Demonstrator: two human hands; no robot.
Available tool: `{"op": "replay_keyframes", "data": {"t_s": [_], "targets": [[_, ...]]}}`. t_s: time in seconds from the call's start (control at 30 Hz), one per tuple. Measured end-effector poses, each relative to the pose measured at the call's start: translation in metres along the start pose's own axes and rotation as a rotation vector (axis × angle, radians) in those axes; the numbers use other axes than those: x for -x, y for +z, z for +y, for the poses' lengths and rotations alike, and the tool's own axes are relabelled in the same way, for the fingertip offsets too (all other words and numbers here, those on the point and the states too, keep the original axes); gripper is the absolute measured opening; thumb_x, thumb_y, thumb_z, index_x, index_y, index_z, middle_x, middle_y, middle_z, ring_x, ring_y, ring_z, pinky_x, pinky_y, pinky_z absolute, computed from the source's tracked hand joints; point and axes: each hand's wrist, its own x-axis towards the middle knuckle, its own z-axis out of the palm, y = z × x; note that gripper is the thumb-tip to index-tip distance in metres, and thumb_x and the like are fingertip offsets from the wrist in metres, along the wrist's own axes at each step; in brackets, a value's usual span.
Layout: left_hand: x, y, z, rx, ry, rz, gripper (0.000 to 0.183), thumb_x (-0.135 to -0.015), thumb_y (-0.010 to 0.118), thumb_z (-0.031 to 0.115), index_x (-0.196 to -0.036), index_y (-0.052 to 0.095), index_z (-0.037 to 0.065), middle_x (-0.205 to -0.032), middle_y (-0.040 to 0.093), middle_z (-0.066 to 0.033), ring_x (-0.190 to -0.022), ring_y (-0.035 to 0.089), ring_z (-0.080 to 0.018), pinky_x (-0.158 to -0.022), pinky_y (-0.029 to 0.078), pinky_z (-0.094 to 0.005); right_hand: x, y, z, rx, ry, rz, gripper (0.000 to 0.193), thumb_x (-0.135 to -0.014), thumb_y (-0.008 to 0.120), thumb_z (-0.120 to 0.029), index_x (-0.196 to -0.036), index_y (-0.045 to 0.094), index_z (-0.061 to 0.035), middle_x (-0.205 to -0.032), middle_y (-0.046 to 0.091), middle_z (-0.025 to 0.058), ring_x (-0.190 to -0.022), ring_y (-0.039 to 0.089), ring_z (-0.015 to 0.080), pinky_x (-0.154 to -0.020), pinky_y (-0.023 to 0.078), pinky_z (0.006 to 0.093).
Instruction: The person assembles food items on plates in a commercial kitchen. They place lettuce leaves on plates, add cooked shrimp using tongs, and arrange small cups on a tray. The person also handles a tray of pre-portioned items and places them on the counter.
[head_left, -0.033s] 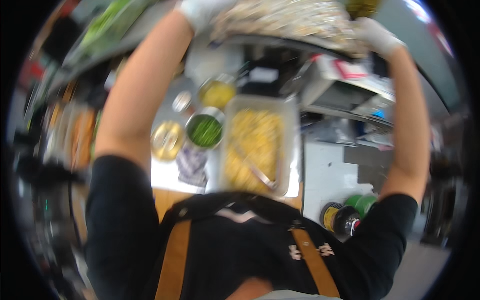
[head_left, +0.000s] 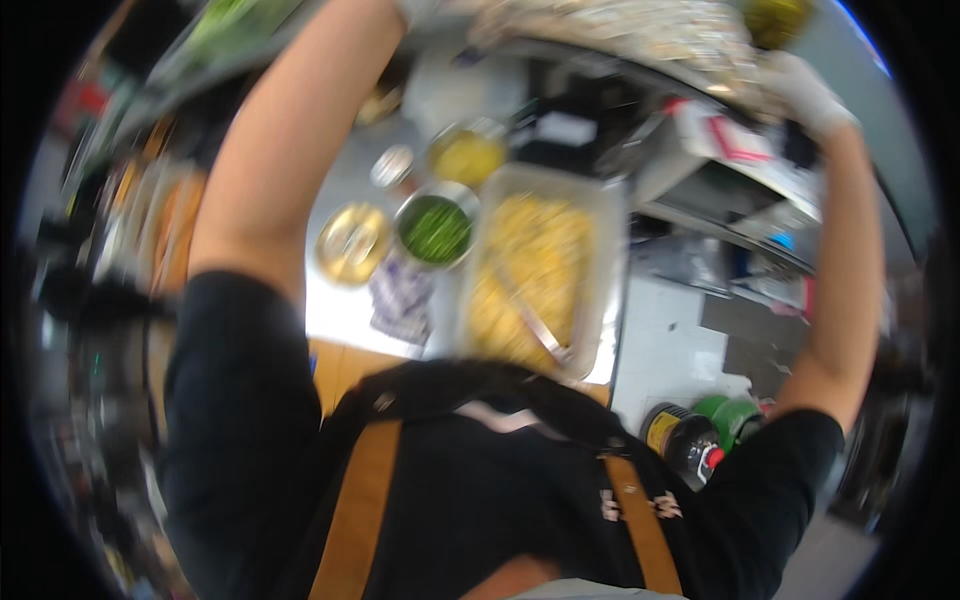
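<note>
My right hand (head_left: 808, 92), gloved in white, is at two o'clock, at the right end of a pale, shiny load (head_left: 640, 30); the load lies at one o'clock, cut by the upper edge. Blur prevents confirming a grip. My left hand (head_left: 420, 8), near twelve o'clock, is mostly out of frame; I cannot tell its hold. The hands stand well apart. Step in hand, in my judgement: handling the load from both sides. The next move appears to call for secure purchase and level support, since a plastic tub (head_left: 603, 240) of yellow food sits below, towards six o'clock from the load.
</note>
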Motion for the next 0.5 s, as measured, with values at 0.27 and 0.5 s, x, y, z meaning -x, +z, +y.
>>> {"op": "replay_keyframes", "data": {"t_s": [0.27,0.5], "targets": [[0.251,-0.031,-0.104,0.684,-0.373,0.378,0.040,-0.100,0.059,0.031,-0.123,0.066,-0.001,-0.103,0.072,-0.0016,-0.090,0.065,-0.0096,-0.079,0.051,-0.0241,0.062,0.024,-0.035,-0.404,0.280,0.064,0.026,-0.089,0.069,-0.016,-0.110,0.069,-0.0003,-0.082,0.065,0.0018,-0.062,0.051,0.0066,-0.053,0.038,0.0212],[0.431,0.125,-0.226,0.211,-0.973,0.342,0.040,-0.099,0.053,0.032,-0.121,0.065,0.001,-0.107,0.071,-0.0164,-0.103,0.067,-0.0230,-0.091,0.050,-0.0343,0.072,0.025,-0.111,-0.558,0.458,0.077,0.024,-0.086,0.071,-0.004,-0.109,0.071,0.0015,-0.079,0.065,0.0015,-0.054,0.047,0.0052,-0.046,0.033,0.0180]]}}
